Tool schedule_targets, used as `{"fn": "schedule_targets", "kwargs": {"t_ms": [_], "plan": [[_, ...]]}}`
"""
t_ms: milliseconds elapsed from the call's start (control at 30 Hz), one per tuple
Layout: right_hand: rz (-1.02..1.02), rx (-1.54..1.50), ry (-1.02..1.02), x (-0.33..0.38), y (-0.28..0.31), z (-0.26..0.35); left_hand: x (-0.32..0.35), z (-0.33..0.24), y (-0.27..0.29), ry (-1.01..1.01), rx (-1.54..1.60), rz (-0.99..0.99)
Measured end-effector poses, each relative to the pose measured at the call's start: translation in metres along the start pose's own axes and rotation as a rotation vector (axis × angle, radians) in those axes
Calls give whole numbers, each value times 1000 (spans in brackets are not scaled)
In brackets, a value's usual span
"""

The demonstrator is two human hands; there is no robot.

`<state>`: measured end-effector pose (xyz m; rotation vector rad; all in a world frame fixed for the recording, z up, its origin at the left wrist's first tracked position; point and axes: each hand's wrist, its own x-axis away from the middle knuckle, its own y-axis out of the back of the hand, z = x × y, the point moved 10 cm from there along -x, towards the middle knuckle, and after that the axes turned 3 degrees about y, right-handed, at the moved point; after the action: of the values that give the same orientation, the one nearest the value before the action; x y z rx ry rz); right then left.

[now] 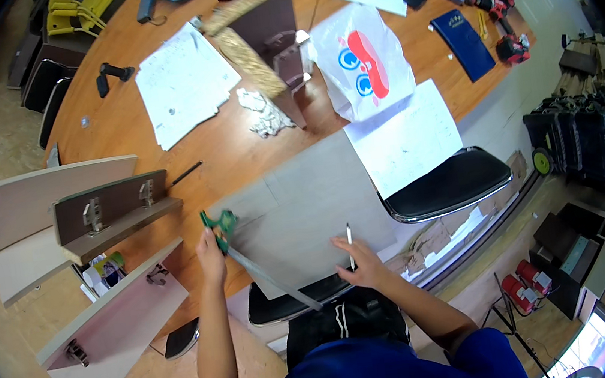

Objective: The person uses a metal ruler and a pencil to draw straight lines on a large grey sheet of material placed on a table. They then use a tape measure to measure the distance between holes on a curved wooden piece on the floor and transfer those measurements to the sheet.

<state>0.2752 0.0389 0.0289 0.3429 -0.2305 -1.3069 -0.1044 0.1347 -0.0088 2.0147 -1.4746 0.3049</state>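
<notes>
A green tool with orange parts (221, 231) and a long flat grey bar is in my left hand (211, 259), its fingers closed at the green end. The bar slants down to the right over a grey board (310, 188), toward my lap. I cannot make out the tool's exact kind. My right hand (361, 266) is at the board's near right part, with a slim white pen (350, 248) between its fingers. The pen has a dark tip pointing away from me. The board lies flat at the table's near edge.
Hinged panels (113, 212) stand at the left. Farther back are papers (184, 83), an upright brown panel assembly (266, 42), a white plastic bag (363, 64), a blue booklet (463, 44) and red power tools (505, 20). Black chairs (445, 185) adjoin the near edge.
</notes>
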Motion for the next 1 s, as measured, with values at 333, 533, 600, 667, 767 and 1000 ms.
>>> {"fn": "schedule_targets", "kwargs": {"t_ms": [333,533,600,667,767,1000], "plan": [[-52,14,-89,-16,28,-53,-132,-85,-125,-134,-155,217],[33,38,155,-47,5,-38,-136,-85,-166,-74,-247,290],[128,90,235,-61,-7,-29,-134,-89,-172,-92,-279,274],[231,151,313,-72,-21,-21,-134,-91,-174,-119,-316,277],[369,242,404,-80,-39,-19,-126,-96,-191,-128,-275,342],[457,387,467,-80,-61,-23,-120,-93,-202,-153,-269,370]]}}
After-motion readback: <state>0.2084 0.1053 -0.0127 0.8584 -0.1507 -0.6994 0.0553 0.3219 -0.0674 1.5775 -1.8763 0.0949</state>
